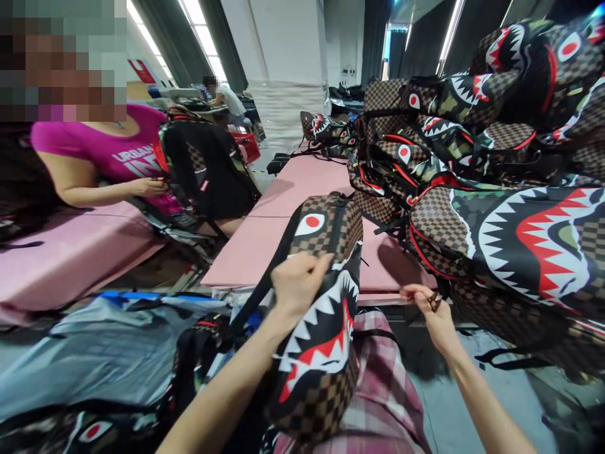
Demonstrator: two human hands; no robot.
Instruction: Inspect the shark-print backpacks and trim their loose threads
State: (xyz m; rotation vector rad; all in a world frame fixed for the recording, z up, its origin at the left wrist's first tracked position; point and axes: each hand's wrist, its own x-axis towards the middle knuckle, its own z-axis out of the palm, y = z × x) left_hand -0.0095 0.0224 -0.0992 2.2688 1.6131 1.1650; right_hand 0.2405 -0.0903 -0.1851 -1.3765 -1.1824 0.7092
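The left hand [300, 284], curled into a fist, lies against the shark-mouth checkered backpack [327, 331] at lower centre of the frame; the right hand [433, 318], right of centre, has its fingers curled round a dark object [433, 301] too small to identify; more shark-mouth backpacks [524, 243] heap the pink-covered counter [312, 176] at upper right

Out beyond the left hand [297, 284], well to its left, there was URBAN, white capitals across the purple shirt [89, 148] of a co-worker [101, 190]! A second line ran beneath, partly hidden, too uncertain to call. Closer to that hand, up and left, a red tag [203, 185] on a black backpack [189, 157] was too small to read; farther back, a red sign [142, 71] was illegible too.
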